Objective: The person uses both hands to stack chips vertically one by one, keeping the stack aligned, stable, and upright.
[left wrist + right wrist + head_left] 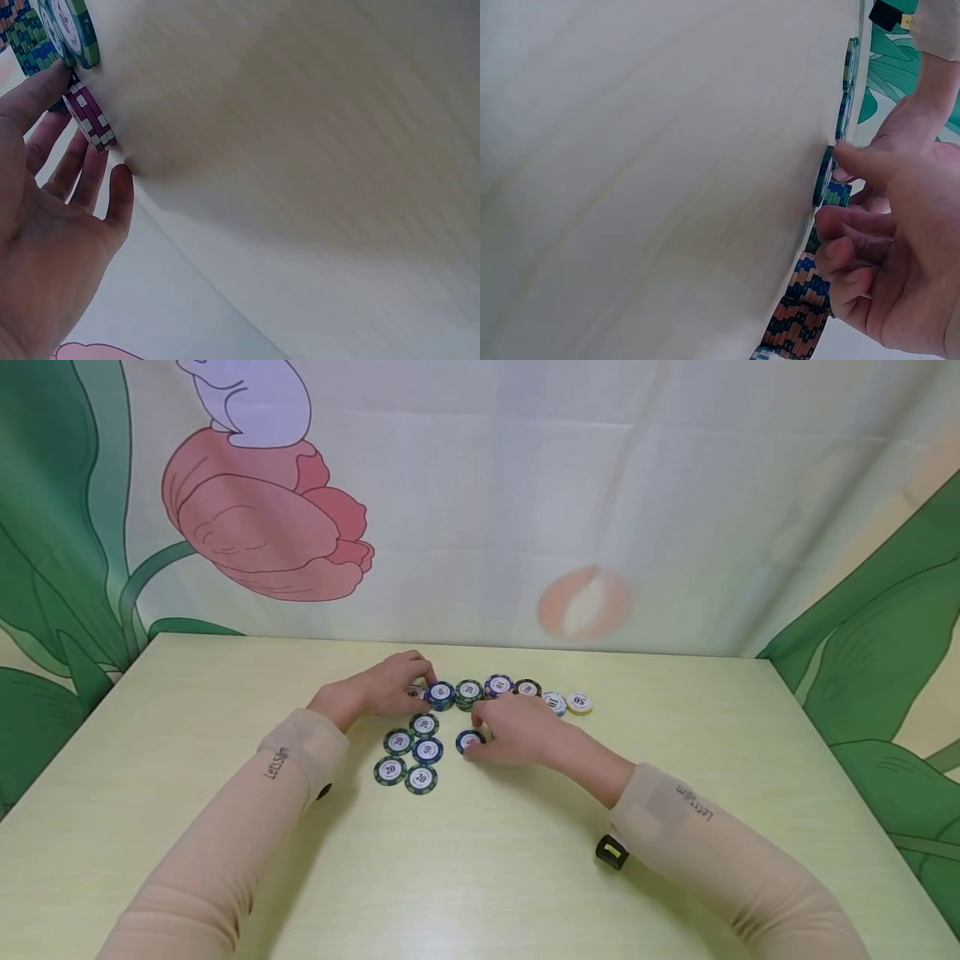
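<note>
My left hand point(386, 683) curls its thumb and index finger about the side of a stack of blue poker chips point(441, 693) at the row's left part. Partly hidden behind those fingers is a short purple-and-white stack point(90, 118). With my right hand point(517, 727) I pinch a single blue chip point(468, 741) at its edge, in front of the row; in the right wrist view the thumb point(862, 161) lies on that chip. Loose green chips point(390, 770) marked 20 and a blue chip point(427, 750) marked 50 lie flat in front of my left hand.
Rightward along the row stand a green stack point(469, 693), a purple-blue stack point(498, 685), a black-and-orange stack point(528, 687), a light blue stack point(555, 702) and a yellow stack point(579, 702). A printed curtain point(465, 527) hangs behind the pale table point(465, 868).
</note>
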### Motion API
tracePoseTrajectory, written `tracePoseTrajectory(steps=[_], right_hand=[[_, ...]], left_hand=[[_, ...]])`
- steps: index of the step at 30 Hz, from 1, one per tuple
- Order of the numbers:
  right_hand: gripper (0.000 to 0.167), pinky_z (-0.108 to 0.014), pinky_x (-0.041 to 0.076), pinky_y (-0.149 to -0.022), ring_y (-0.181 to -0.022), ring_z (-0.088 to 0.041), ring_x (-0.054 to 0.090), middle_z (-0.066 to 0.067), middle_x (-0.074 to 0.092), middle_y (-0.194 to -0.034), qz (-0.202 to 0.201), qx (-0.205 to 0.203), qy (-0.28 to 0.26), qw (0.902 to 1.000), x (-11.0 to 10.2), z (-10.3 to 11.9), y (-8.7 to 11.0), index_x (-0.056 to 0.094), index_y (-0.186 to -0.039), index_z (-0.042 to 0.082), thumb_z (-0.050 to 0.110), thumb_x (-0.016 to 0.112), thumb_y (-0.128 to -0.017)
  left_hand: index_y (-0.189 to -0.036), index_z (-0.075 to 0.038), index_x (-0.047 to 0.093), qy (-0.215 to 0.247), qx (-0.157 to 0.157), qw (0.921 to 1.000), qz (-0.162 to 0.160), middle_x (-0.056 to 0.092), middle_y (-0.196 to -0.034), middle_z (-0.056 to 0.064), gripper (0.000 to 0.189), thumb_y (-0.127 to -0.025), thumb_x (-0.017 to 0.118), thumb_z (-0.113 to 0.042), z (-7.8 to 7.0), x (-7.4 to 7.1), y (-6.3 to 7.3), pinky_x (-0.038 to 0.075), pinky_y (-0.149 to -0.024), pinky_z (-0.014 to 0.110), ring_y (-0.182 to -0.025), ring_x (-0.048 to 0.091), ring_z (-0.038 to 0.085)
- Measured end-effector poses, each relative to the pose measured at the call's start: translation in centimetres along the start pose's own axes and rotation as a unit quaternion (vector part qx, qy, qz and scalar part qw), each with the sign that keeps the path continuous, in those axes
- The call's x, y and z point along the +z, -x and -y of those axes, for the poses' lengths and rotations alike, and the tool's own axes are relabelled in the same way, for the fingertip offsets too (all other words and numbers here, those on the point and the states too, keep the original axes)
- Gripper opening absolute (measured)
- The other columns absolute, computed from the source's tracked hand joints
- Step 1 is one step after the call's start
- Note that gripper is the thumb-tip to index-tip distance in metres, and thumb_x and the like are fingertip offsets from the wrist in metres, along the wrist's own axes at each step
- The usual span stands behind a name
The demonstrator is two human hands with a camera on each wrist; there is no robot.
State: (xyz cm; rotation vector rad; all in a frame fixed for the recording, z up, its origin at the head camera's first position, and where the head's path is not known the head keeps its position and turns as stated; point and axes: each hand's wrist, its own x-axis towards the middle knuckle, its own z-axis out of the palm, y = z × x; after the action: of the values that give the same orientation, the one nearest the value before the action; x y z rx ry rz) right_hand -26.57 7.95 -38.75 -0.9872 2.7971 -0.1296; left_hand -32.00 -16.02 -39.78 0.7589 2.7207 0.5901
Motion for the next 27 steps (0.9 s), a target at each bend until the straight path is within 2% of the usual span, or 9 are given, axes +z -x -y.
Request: tracePoseTrajectory(steps=[4, 11, 19, 27], right_hand=[[0.040, -0.032, 0.048, -0.060, -0.074, -0.014, 0.059, 0.008, 0.062, -0.079, 0.009, -0.007, 0.005, 0.9999, -0.16, 0.17, 0.07, 0.071, -0.110, 0.017, 0.050, 0.078, -0.087], [0.030, -0.033, 0.048, -0.058, -0.070, -0.014, 0.059, 0.007, 0.063, -0.076, 0.014, -0.012, 0.009, 0.9998, -0.32, 0.63, -0.04, 0.069, -0.100, 0.016, 0.042, 0.078, -0.088], [0.026, -0.034, 0.048, -0.054, -0.068, -0.014, 0.058, 0.006, 0.061, -0.075, 0.002, -0.026, 0.019, 0.9995, 0.29, 0.76, -0.33, 0.065, -0.091, 0.015, 0.037, 0.077, -0.084], [0.026, -0.033, 0.046, -0.052, -0.065, -0.014, 0.058, 0.005, 0.060, -0.075, -0.018, -0.026, 0.020, 0.9993, 0.46, 0.89, -0.41, 0.062, -0.092, 0.016, 0.037, 0.075, -0.084]], left_hand=[[-0.122, -0.006, 0.063, 0.001, -0.005, 1.0000, 0.000, 0.052, -0.134, 0.014, 0.029, -0.096, 0.072, -0.017, -0.02, -0.05, 0.02, 0.038, -0.111, 0.049, -0.122, 0.047, 0.032], [-0.121, -0.006, 0.063, -0.005, -0.002, 1.0000, -0.004, 0.053, -0.132, 0.014, 0.029, -0.096, 0.072, -0.017, 0.03, -0.15, -0.15, 0.038, -0.110, 0.049, -0.120, 0.048, 0.031], [-0.121, -0.007, 0.063, -0.007, -0.007, 0.9999, -0.004, 0.053, -0.133, 0.014, 0.028, -0.096, 0.073, -0.017, 0.12, -0.12, -0.08, 0.038, -0.110, 0.049, -0.121, 0.048, 0.031], [-0.121, -0.006, 0.063, 0.006, -0.006, 1.0000, 0.000, 0.052, -0.134, 0.014, 0.029, -0.096, 0.072, -0.017, -0.03, 0.01, -0.06, 0.038, -0.110, 0.049, -0.122, 0.048, 0.032]])
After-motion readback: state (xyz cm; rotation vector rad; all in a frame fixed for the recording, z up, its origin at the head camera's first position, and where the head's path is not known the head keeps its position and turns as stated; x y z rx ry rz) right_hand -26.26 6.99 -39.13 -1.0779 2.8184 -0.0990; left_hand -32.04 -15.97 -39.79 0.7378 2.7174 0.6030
